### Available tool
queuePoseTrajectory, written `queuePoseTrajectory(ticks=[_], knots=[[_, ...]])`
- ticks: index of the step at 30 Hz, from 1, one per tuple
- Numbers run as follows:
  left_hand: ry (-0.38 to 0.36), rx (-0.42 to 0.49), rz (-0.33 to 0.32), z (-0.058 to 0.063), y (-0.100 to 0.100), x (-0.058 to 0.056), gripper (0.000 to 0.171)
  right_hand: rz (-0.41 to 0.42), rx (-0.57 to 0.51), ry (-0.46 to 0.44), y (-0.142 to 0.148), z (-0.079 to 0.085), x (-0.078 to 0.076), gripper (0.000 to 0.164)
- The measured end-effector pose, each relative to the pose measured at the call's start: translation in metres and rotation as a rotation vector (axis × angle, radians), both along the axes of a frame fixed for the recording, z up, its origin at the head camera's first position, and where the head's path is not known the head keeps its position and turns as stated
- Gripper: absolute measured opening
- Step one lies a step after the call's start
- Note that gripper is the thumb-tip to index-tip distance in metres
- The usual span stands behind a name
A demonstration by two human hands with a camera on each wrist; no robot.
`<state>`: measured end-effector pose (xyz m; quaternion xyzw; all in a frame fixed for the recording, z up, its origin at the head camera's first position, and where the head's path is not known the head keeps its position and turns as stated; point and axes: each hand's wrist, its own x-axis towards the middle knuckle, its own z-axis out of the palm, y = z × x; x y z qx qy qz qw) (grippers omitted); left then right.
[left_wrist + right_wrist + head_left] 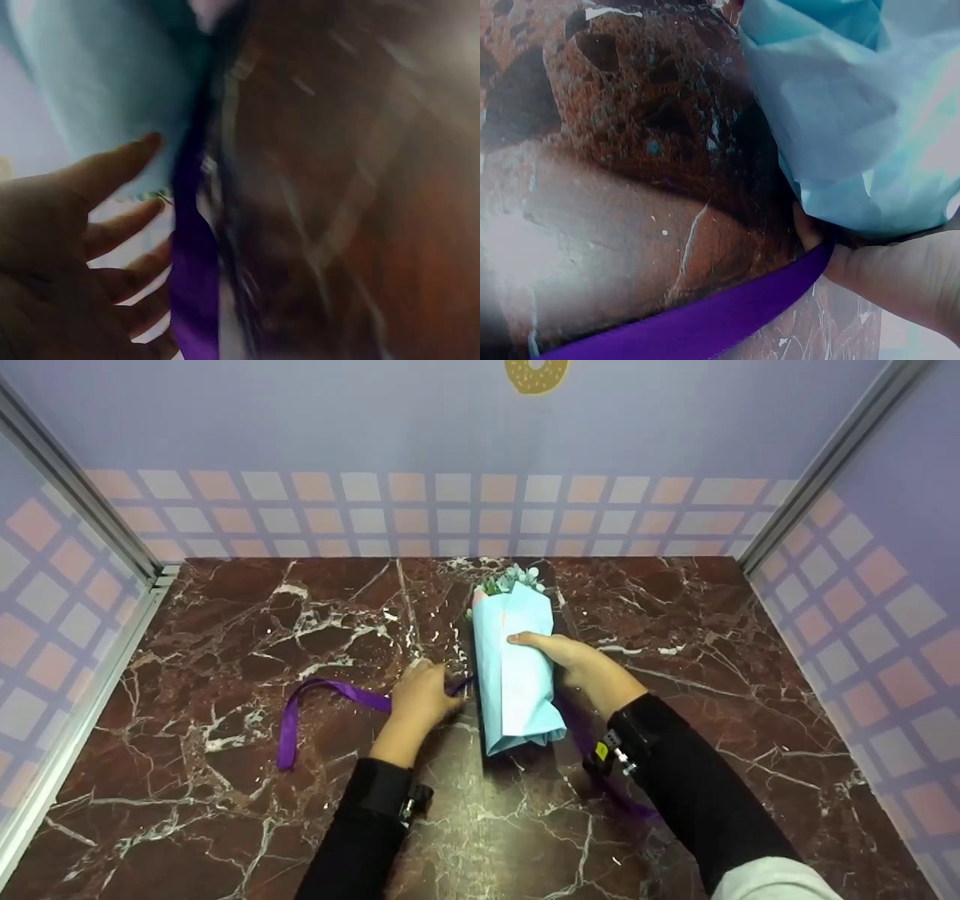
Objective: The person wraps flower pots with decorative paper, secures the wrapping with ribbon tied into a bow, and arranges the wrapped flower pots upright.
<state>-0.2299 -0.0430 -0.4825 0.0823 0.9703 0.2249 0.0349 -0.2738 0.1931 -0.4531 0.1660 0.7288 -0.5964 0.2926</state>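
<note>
A bouquet (517, 675) wrapped in light blue paper lies on the table, its pale green and white flowers (521, 577) at the far end. My right hand (581, 660) holds it from the right, thumb over the front, the other fingers hidden behind or beneath it. A purple ribbon (364, 697) runs from the left toward the bouquet and passes beneath it. In the right wrist view the ribbon (712, 319) reaches the right hand (907, 277) under the wrapping. My left hand (421, 694) is left of the bouquet; its loosely spread fingers lie beside the ribbon (193, 292) in the left wrist view.
The table (225, 810) is dark red marble with white veins. Checkered panels (435, 514) stand at the back and on both sides. The ribbon's right tail (634, 808) runs under the right forearm. A camera is strapped to each wrist.
</note>
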Motion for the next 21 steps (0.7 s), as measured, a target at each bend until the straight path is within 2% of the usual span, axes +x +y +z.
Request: queuePoseTrajectory(ticks=[2, 5, 9, 13, 18, 21], knots=[[0.006, -0.064, 0.001, -0.003, -0.003, -0.001, 0.026, -0.014, 0.015, 0.012, -0.001, 0.001, 0.001, 0.073], [0.002, -0.04, 0.014, -0.003, -0.008, -0.003, 0.012, -0.036, 0.009, 0.027, -0.003, 0.001, 0.004, 0.071], [-0.046, 0.158, 0.037, 0.005, -0.016, -0.008, 0.015, -0.06, 0.022, 0.049, -0.005, 0.0, 0.008, 0.065], [-0.108, 0.373, 0.054, 0.019, -0.022, -0.012, 0.023, -0.079, 0.031, 0.092, -0.008, 0.0, 0.012, 0.064], [-0.152, 0.619, 0.076, 0.036, -0.022, -0.013, 0.029, -0.089, 0.054, 0.152, -0.009, -0.001, 0.015, 0.074], [-0.134, 0.719, 0.095, 0.044, -0.018, -0.013, 0.028, -0.088, 0.076, 0.227, -0.009, -0.003, 0.014, 0.084]])
